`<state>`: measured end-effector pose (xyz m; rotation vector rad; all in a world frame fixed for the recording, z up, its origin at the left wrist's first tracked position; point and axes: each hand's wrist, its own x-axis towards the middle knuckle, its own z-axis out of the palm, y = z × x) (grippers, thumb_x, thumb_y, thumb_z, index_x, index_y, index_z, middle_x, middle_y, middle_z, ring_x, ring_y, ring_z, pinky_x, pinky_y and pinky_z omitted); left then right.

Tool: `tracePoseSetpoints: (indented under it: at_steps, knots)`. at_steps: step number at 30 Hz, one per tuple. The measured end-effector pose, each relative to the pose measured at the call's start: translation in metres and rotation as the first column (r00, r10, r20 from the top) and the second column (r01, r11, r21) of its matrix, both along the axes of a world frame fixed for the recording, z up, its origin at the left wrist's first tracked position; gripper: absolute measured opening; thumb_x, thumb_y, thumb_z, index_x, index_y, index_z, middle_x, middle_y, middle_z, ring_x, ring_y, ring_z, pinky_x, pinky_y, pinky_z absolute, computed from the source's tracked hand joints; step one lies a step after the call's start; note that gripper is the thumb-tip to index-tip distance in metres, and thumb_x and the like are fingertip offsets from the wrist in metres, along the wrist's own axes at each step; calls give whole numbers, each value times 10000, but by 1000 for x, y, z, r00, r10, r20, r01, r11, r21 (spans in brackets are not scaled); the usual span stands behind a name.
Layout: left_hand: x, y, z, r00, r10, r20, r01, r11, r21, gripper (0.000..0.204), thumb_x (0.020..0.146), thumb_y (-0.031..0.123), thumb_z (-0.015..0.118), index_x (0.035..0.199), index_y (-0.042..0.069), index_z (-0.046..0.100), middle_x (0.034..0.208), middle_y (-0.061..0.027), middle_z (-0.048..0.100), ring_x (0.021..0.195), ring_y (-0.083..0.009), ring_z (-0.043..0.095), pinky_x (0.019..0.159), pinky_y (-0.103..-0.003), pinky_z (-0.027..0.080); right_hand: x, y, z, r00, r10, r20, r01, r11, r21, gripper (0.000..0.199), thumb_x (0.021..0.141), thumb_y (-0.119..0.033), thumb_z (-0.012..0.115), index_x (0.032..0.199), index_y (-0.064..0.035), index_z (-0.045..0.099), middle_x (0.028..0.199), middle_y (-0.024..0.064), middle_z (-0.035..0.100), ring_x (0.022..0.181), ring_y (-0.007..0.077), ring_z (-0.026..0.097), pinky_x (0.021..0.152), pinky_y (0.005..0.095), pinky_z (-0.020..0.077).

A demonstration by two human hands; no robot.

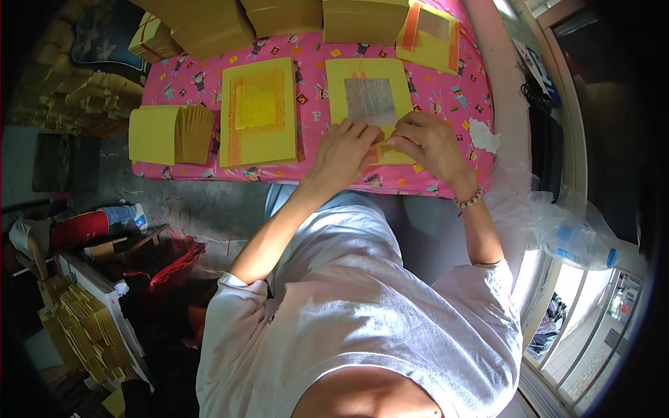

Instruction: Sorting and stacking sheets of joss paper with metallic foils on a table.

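Observation:
A stack of yellow joss paper (403,82) with a silver foil square lies at the table's near edge. My left hand (348,143) bends over its near left part, fingertips closed at the paper. Beside it my right hand (426,139), with a beaded bracelet at the wrist, pinches at the same near part, thumb against fingers. An orange-yellow bit of paper shows between the two hands; how it is folded is hidden by the fingers. Left of my hands lies another joss paper stack (284,111) with a gold square and orange print.
Fanned folded yellow papers (153,136) lie at the table's left. Tall paper stacks (282,17) and an orange-striped sheet (444,33) line the back of the pink patterned cover (317,49). Crumpled white tissue (484,136) and a plastic bottle (582,244) are at right. Another person's arm (29,244) shows far left.

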<state>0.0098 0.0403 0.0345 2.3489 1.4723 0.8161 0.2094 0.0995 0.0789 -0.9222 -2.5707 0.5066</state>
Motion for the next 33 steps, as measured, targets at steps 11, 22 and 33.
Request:
tracePoseSetpoints:
  at_steps: [11,22,33]
  knots:
    - [-24,7,3,843,156,515,-198,980,27,263,805,3,583,1064,52,585,911,-106,617,825,-280,602,735,-340,479,-2,22,-40,677,-468,-568,163,848,-505,852,743,-236,776,1404,-39,276,1387,163,373,1290,276,376,1028,413,356]
    - [-32,15,-43,313,272,910,217,912,-347,265,909,88,580,1164,16,563,1044,-25,638,956,-75,566,821,-237,457,-32,23,-42,761,-274,-588,-189,774,-604,1057,600,-148,871,1408,-43,198,1388,132,344,1306,245,343,1075,364,313]
    - [-45,31,-42,322,277,905,308,874,-377,309,890,61,586,1189,5,531,1156,-88,591,1047,-132,551,872,-275,460,-47,15,-27,784,-276,-556,-113,817,-566,731,735,-53,743,1340,-8,334,1178,107,563,1101,166,540,936,310,451]
